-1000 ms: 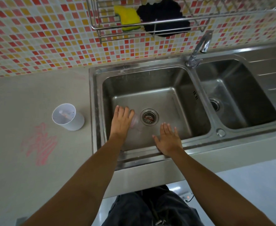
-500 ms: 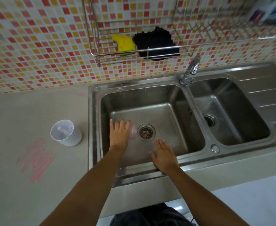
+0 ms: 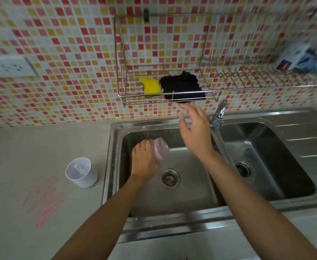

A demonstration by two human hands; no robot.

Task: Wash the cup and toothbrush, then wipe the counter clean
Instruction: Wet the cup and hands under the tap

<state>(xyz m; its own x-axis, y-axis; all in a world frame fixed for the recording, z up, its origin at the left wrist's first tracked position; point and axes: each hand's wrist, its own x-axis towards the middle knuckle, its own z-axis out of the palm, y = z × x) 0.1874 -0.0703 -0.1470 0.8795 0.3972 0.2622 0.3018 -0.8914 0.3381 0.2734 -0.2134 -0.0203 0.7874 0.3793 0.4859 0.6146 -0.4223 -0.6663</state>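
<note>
at lower left a pink scribble (image 3: pixel 45 201) marks the table (image 3: pixel 13 156), so the wiping is not yet done. just right of it stands a white holder (image 3: pixel 81 172) with a pale stick (image 3: pixel 78 168) inside, perhaps the brush; too blurred to tell. over the sink (image 3: pixel 172 221), the left grip (image 3: pixel 144 162) curls round a translucent cup (image 3: pixel 160 149). the right grip (image 3: pixel 195 132), fingers spread and empty, is raised beside the tap (image 3: pixel 218 114). no water shows; washing looks barely begun.

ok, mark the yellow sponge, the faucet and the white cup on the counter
yellow sponge (image 3: pixel 151 87): head view, middle of its face.
faucet (image 3: pixel 218 114): head view, on the spout.
white cup (image 3: pixel 87 180): head view, outer side wall.
</note>
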